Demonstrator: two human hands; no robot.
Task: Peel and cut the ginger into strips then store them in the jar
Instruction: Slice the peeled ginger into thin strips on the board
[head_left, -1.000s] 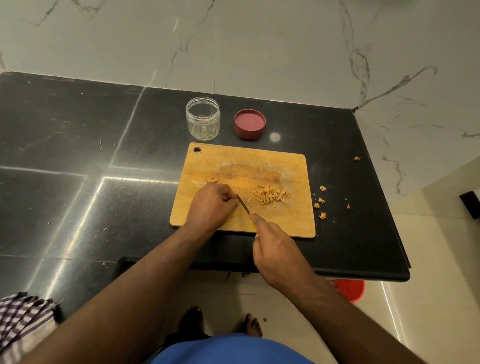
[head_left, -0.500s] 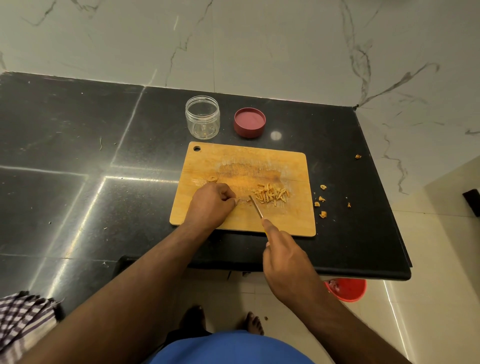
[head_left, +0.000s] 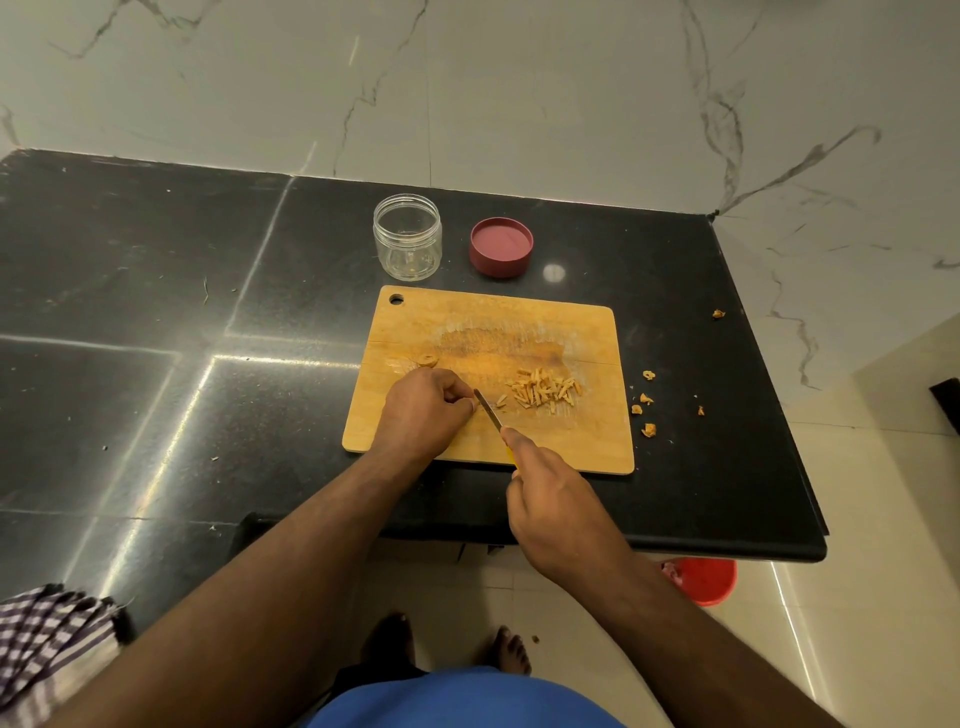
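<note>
A wooden cutting board lies on the black counter. A pile of ginger strips sits on its right half, and a small ginger slice lies at its left. My left hand rests curled on the board, fingertips pinching a ginger piece that is mostly hidden. My right hand grips a knife by a yellow handle, the blade tip right beside my left fingertips. Behind the board stand an open clear jar and its red lid.
Ginger peel scraps lie on the counter right of the board, one more near the far right edge. A checked cloth hangs at the lower left. A red bucket stands on the floor under the counter's edge. A marble wall rises behind.
The knife had swept right to the strip pile half a second ago; now its blade is back left beside my left fingertips. My left hand has stayed in place.
</note>
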